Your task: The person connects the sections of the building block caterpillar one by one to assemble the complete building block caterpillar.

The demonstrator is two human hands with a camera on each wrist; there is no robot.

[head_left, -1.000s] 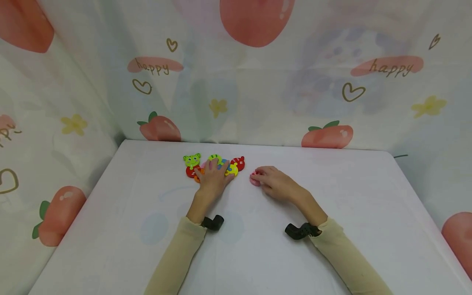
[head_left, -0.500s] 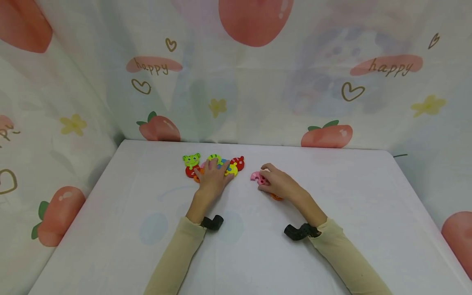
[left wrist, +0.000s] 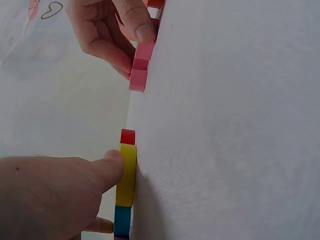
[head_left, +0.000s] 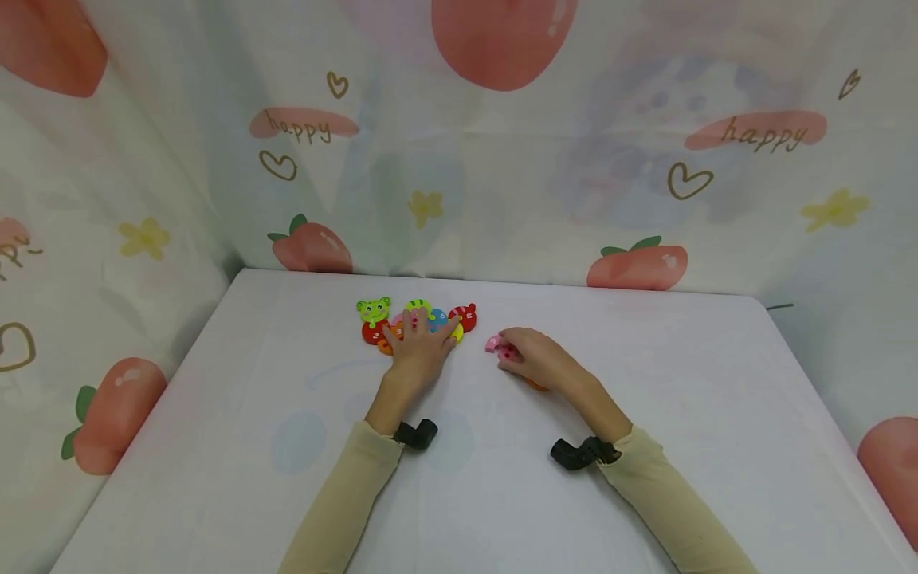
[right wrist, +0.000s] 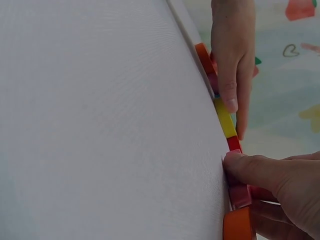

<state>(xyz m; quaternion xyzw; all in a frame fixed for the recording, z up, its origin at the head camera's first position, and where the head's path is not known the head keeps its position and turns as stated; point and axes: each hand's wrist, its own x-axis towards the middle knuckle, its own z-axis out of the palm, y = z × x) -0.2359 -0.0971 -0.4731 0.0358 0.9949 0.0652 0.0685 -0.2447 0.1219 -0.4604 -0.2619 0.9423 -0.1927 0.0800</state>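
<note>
A caterpillar-like jigsaw of numbered, coloured pieces lies on the white table, with a green smiling head piece at its left end and a red piece at its right. My left hand rests on the middle of this row, fingers spread. In the left wrist view its thumb touches the edge of the yellow piece. Just right of the row, my right hand pinches a pink puzzle piece between thumb and fingers. An orange piece peeks out beneath that hand, mostly hidden in the head view.
The white table reaches back to a printed cloth backdrop with strawberries and hearts. Another cloth wall stands along the left. A black wrist camera sits on the right wrist, another on the left.
The right hand's grip on the pink piece has shifted, showing more of that piece and the orange one below. My left hand has slid slightly right, covering more of the yellow piece.
</note>
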